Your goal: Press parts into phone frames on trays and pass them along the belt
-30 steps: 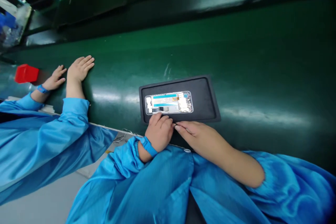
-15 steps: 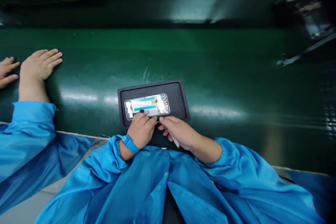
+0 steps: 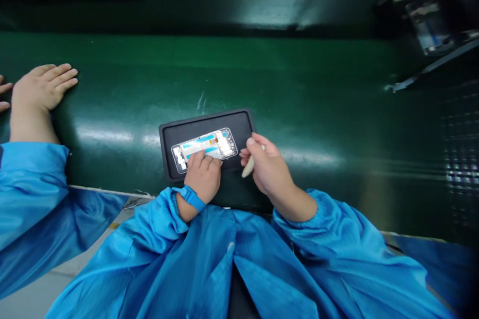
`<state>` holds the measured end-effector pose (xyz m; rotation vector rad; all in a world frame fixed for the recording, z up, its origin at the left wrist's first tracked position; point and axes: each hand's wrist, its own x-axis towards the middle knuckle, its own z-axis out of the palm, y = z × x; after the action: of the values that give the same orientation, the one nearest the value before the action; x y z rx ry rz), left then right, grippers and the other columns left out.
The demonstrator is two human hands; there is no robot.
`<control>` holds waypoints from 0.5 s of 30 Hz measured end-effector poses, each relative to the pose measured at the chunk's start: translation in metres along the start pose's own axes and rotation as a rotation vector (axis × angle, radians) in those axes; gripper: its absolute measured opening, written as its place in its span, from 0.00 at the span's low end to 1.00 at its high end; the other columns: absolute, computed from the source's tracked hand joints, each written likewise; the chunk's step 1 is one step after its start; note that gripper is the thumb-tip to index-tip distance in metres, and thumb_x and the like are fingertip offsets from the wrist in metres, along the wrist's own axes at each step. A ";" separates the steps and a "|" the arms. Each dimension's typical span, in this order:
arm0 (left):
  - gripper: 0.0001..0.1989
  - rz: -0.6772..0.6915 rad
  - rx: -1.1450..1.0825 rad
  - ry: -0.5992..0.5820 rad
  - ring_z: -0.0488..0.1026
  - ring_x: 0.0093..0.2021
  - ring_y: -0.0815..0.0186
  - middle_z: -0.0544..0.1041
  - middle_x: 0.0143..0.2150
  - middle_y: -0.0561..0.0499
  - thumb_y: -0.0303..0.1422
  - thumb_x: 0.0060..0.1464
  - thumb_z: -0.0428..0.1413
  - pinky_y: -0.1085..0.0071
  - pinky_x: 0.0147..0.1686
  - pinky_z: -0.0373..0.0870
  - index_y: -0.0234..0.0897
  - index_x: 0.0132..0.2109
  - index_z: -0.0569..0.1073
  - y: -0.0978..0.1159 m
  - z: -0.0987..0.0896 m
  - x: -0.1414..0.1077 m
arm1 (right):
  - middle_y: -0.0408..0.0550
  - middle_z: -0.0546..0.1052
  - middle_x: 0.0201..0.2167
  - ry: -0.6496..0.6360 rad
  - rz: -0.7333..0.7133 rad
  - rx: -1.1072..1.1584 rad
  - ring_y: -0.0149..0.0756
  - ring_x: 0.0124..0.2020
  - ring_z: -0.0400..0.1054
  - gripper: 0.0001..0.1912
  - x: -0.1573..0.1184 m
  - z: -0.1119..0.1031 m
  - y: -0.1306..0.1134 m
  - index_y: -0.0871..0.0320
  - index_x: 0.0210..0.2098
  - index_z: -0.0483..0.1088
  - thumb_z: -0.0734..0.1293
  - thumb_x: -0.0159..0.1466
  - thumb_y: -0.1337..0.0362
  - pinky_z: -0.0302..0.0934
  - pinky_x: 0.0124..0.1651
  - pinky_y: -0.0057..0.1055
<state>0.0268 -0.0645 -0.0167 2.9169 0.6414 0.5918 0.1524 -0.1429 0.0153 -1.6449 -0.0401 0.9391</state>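
An opened smartphone (image 3: 223, 146), with silver, white and blue inner parts showing, lies in a shallow black tray (image 3: 172, 132). My left hand (image 3: 204, 177) rests over the phone's near edge, its fingers lying on the blue and silver middle section and covering part of it. To the right, my right hand (image 3: 270, 165) is raised by the tray's right edge, apart from the phone. Its fingers are closed around a pale tapered stick (image 3: 248, 166), whose blunt end points down toward me; the other end is mostly hidden by the fingers.
A co-worker's hand (image 3: 43, 87) lies flat on the green work surface (image 3: 119, 79) at left, with more fingers at the frame's edge. Another device in a dark holder (image 3: 430, 27) stands at the far right, near a metal bar (image 3: 430, 70).
My right hand has moved up and right, away from the phone's near edge, with the stick. My left fingers have shifted further onto the phone; a small black piece there no longer shows.
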 end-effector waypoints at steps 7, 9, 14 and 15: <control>0.08 -0.062 -0.018 -0.045 0.67 0.45 0.57 0.74 0.31 0.48 0.28 0.53 0.48 0.56 0.47 0.59 0.37 0.34 0.72 0.002 0.002 0.004 | 0.50 0.74 0.38 0.153 -0.489 -0.231 0.33 0.36 0.69 0.19 0.008 -0.003 0.022 0.57 0.48 0.58 0.51 0.63 0.53 0.63 0.41 0.35; 0.08 -0.060 0.003 -0.047 0.67 0.45 0.57 0.74 0.30 0.48 0.27 0.53 0.48 0.56 0.48 0.58 0.38 0.33 0.72 0.003 0.002 0.005 | 0.50 0.73 0.38 0.118 -0.592 -0.219 0.33 0.34 0.69 0.18 0.011 -0.002 0.032 0.56 0.47 0.56 0.51 0.63 0.53 0.64 0.36 0.33; 0.08 -0.076 0.022 -0.070 0.68 0.43 0.57 0.75 0.30 0.49 0.27 0.52 0.48 0.56 0.48 0.58 0.37 0.32 0.72 0.006 0.001 0.006 | 0.49 0.73 0.38 0.073 -0.680 -0.246 0.35 0.38 0.69 0.16 0.012 -0.002 0.043 0.54 0.46 0.54 0.50 0.64 0.53 0.65 0.31 0.31; 0.08 -0.086 0.019 -0.078 0.68 0.43 0.57 0.75 0.30 0.48 0.27 0.53 0.48 0.56 0.48 0.58 0.37 0.32 0.72 0.007 0.001 0.006 | 0.49 0.73 0.38 0.069 -0.691 -0.261 0.35 0.38 0.69 0.15 0.011 -0.002 0.042 0.53 0.46 0.54 0.50 0.64 0.53 0.65 0.32 0.32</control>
<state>0.0350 -0.0682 -0.0139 2.8959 0.7615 0.4627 0.1423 -0.1521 -0.0262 -1.7200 -0.6641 0.3537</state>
